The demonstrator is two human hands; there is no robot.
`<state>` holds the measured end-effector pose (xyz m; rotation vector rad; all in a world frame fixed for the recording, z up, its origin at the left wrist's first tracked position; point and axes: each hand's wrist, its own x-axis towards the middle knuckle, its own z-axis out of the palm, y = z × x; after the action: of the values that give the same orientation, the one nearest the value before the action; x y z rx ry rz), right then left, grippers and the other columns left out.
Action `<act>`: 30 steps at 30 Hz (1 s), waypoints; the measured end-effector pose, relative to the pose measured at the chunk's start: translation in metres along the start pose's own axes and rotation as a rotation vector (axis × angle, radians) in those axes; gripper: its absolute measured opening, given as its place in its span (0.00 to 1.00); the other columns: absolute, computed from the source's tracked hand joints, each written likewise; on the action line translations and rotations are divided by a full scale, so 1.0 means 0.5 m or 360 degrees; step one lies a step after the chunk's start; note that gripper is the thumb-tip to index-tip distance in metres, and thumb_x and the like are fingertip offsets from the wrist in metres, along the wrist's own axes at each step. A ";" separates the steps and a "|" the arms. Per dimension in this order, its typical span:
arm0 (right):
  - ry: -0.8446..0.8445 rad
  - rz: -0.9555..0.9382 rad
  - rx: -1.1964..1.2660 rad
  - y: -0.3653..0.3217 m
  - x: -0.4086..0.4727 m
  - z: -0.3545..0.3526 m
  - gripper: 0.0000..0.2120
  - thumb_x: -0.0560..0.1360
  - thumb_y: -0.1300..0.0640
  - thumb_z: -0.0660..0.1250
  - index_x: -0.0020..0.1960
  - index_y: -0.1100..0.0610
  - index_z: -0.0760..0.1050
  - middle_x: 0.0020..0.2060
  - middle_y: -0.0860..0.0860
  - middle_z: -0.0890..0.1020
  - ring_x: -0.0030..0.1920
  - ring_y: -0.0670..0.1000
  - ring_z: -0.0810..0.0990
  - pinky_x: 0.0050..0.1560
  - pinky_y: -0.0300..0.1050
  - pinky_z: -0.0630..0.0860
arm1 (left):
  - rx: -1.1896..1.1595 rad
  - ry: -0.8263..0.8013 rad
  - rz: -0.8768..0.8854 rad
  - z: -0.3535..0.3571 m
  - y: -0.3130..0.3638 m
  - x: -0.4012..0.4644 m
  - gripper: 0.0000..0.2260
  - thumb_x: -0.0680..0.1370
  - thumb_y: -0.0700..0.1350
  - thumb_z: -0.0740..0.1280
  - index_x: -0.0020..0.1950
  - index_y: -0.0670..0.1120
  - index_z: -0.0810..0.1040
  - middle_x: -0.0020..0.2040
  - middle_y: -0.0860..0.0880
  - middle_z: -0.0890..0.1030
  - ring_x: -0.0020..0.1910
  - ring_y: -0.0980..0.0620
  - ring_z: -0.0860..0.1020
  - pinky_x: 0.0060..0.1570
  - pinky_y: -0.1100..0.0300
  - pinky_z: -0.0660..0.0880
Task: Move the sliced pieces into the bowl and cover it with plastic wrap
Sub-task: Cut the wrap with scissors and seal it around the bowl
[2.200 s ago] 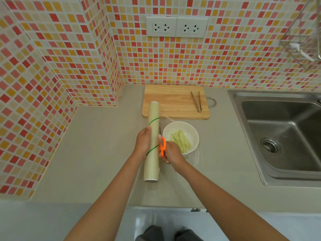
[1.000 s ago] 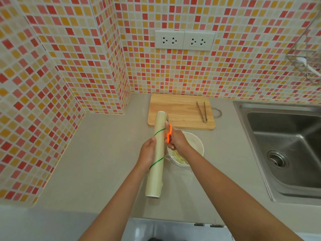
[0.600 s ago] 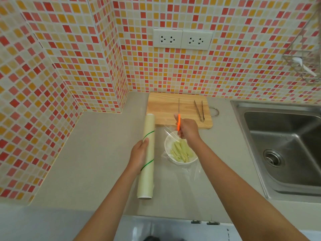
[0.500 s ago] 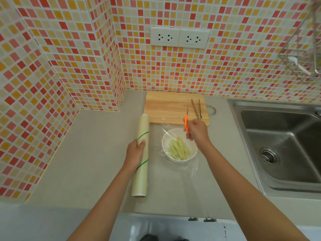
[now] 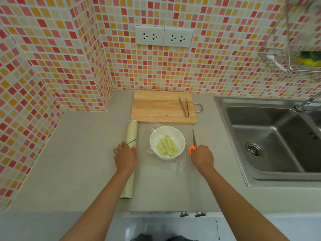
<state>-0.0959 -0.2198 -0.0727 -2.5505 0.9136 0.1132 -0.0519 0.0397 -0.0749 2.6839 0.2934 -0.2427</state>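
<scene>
A white bowl (image 5: 178,136) on the grey counter holds several pale green sliced pieces (image 5: 167,147). A cut sheet of clear plastic wrap (image 5: 178,165) lies loosely over the bowl and spills onto the counter toward me. The plastic wrap roll (image 5: 131,134) lies on the counter left of the bowl, with my left hand (image 5: 125,156) resting on top of it. Right of the bowl, my right hand (image 5: 202,157) holds orange-handled scissors (image 5: 193,142) low at the counter, blades pointing away from me.
A wooden cutting board (image 5: 156,106) lies behind the bowl with metal tongs (image 5: 184,106) on its right side. A steel sink (image 5: 271,136) fills the right. A wire rack (image 5: 295,54) hangs on the tiled wall above it.
My right hand carried the scissors from beside the roll, over the bowl, to the counter right of it. The left hand lowered the roll flat, left of the bowl. The sheet is now separate from the roll.
</scene>
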 end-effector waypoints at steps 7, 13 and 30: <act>-0.0056 -0.0022 -0.0198 0.006 -0.001 0.006 0.19 0.80 0.52 0.55 0.56 0.65 0.76 0.54 0.61 0.79 0.53 0.61 0.80 0.50 0.49 0.75 | -0.0042 -0.0021 0.0020 0.001 -0.004 0.003 0.26 0.83 0.50 0.55 0.74 0.32 0.58 0.67 0.35 0.69 0.67 0.38 0.65 0.61 0.46 0.68; -0.0002 -0.0004 -0.0235 0.031 0.004 0.006 0.18 0.80 0.51 0.56 0.55 0.65 0.75 0.53 0.61 0.78 0.52 0.61 0.81 0.48 0.49 0.76 | -0.0029 -0.0024 0.0001 -0.003 -0.022 0.006 0.25 0.83 0.48 0.55 0.72 0.31 0.60 0.67 0.34 0.69 0.66 0.36 0.65 0.62 0.47 0.67; 0.0059 -0.0040 -0.0259 0.047 0.007 0.004 0.12 0.78 0.54 0.57 0.54 0.62 0.71 0.50 0.58 0.78 0.47 0.60 0.81 0.40 0.46 0.70 | -0.0001 0.0080 0.0101 -0.009 -0.037 -0.001 0.31 0.82 0.52 0.55 0.77 0.33 0.53 0.68 0.35 0.67 0.67 0.37 0.65 0.60 0.45 0.70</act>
<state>-0.1074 -0.2374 -0.0838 -2.7214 0.9201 0.1378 -0.0561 0.0579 -0.0779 2.6966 0.2227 -0.1558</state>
